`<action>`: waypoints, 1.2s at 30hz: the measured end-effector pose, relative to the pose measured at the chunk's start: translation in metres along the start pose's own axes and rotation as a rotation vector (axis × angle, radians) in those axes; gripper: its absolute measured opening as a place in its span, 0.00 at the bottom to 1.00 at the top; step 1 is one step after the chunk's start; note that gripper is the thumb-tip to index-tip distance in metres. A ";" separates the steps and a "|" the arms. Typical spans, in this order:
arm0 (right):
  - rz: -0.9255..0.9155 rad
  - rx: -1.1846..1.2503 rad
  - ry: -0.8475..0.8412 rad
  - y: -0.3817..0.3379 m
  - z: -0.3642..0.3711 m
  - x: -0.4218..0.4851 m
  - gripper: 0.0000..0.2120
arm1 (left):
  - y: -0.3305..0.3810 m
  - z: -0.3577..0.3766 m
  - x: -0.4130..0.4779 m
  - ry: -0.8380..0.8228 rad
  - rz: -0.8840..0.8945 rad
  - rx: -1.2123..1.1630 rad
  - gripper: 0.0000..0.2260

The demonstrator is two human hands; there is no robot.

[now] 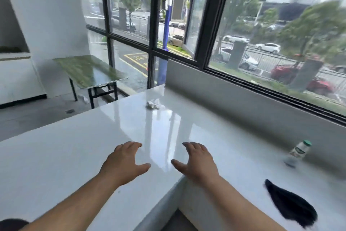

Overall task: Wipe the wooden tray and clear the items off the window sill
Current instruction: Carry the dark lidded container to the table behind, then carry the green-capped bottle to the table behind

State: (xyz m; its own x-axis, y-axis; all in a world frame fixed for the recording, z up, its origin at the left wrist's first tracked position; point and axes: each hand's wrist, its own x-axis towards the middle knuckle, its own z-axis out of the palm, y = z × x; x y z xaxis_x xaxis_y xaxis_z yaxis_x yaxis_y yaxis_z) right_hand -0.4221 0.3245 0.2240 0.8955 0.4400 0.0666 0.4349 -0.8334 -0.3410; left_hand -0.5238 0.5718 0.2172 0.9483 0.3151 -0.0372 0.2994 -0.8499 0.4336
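Note:
Both my hands hover palm down over the glossy white sill (93,137), side by side near its front edge. My left hand (125,161) is open and holds nothing. My right hand (196,161) is likewise open, its thumb pointing left. A crumpled white tissue (153,104) lies on the sill ahead of the hands, toward the far end. At the right, a small bottle with a green cap (298,153) lies tilted near the grey wall under the window. A dark cloth-like item (292,204) sits on the sill at the lower right. No wooden tray is in view.
A large black-framed window (215,24) runs along the right and back, with a grey ledge wall (243,99) below it. A low green-topped folding table (88,71) stands on the floor at the far left beside a white pillar (46,6).

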 end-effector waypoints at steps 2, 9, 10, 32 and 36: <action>0.089 0.014 0.031 0.048 -0.023 -0.023 0.41 | 0.052 0.016 0.010 -0.033 0.092 0.014 0.40; 0.353 0.052 0.114 0.225 -0.077 -0.105 0.39 | 0.235 0.091 0.027 -0.153 0.312 0.067 0.41; 0.383 0.064 0.118 0.251 -0.083 -0.115 0.39 | 0.261 0.105 0.028 -0.166 0.326 0.074 0.40; 0.812 0.213 0.131 0.579 -0.140 -0.176 0.25 | 0.589 0.305 0.097 -0.414 0.514 0.265 0.24; 0.878 0.172 0.111 0.593 -0.145 -0.151 0.27 | 0.601 0.321 0.140 -0.431 0.548 0.240 0.26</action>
State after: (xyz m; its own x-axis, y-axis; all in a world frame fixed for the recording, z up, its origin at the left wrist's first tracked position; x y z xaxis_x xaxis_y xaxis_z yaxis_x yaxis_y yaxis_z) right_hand -0.2857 -0.2845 0.1482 0.9065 -0.3735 -0.1967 -0.4220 -0.7886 -0.4473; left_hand -0.1773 -0.0300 0.1834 0.9107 -0.3335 -0.2438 -0.2615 -0.9223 0.2847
